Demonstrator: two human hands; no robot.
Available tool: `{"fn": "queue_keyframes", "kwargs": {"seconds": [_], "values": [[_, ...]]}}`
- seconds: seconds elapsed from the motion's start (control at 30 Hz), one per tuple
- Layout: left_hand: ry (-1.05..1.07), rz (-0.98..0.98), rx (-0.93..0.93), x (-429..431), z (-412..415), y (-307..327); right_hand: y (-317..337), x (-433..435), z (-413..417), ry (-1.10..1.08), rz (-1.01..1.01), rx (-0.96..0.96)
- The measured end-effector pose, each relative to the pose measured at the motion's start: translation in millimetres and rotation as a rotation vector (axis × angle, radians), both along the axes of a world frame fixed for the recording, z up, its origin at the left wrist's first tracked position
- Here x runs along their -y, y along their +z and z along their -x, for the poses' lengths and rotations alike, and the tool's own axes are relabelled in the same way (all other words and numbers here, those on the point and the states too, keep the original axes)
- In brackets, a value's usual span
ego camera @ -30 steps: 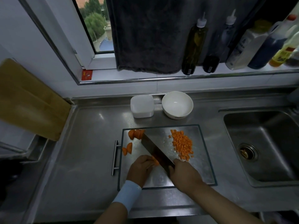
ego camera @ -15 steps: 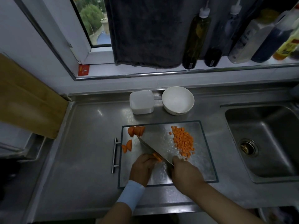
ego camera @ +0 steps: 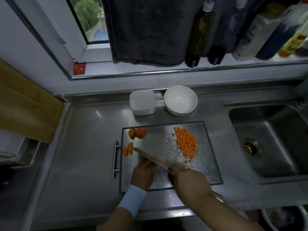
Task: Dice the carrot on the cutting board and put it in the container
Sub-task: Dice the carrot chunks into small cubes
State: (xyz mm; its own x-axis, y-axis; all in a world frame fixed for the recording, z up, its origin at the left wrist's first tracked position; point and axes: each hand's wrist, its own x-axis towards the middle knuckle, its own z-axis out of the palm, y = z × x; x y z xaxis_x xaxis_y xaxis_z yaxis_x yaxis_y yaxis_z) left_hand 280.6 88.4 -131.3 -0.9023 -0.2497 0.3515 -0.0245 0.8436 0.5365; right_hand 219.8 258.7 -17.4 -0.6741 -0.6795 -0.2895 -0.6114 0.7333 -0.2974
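Along the left edge of the steel cutting board lie uncut carrot chunks and two half-slices, and the white container stands on the counter just behind them, beside a white bowl. The left hand curls its fingers down on a carrot piece against the slanting blade of the knife, and the right hand is wrapped round the knife's handle. Right of the blade the diced carrot is heaped on the board, with the sink beyond.
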Motion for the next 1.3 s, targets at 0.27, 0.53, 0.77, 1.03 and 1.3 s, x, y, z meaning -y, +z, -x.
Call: {"fn": "queue_keyframes", "kwargs": {"seconds": [0.27,0.53,0.77,1.03,1.3], "values": [[-0.009,-0.013,-0.03,0.8,-0.7,1.6,14.3,-0.4,-6.3,-0.052,-0.081,0.053],[-0.001,-0.023,0.013,0.6,-0.7,5.4,28.6,-0.3,-4.2,-0.067,-0.121,0.088],[-0.01,-0.049,0.043,-0.2,-2.8,7.0,32.3,1.1,-0.3,-0.08,-0.116,0.139],[-0.016,-0.11,0.076,2.0,-2.4,6.4,32.6,9.0,11.0,-0.082,-0.149,0.173],[-0.011,-0.13,0.062,2.8,-1.2,5.1,17.8,11.9,14.8,-0.085,-0.119,0.206]]}}
